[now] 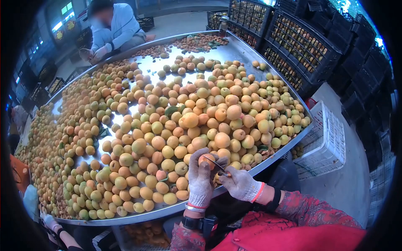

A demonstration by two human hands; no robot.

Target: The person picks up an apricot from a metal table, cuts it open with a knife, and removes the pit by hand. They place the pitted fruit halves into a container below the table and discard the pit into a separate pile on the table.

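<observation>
My left hand (pixel 201 180), in a grey knit glove, holds an orange apricot (pixel 207 159) at the near edge of the big metal sorting table (pixel 234 48). A thin blade (pixel 216 164) lies against the fruit, gripped by my gloved right hand (pixel 239 183), which sits just to the right and touches the left hand. Both hands hover over the table's rim. A great heap of orange, yellow and green apricots (pixel 176 121) covers the table in front of them.
A person in a light blue top (pixel 115 27) works at the far left side of the table. Black crates of fruit (pixel 293 39) are stacked at the back right. A white plastic crate (pixel 328 140) sits below the table's right edge. Another gloved hand (pixel 49 221) shows at bottom left.
</observation>
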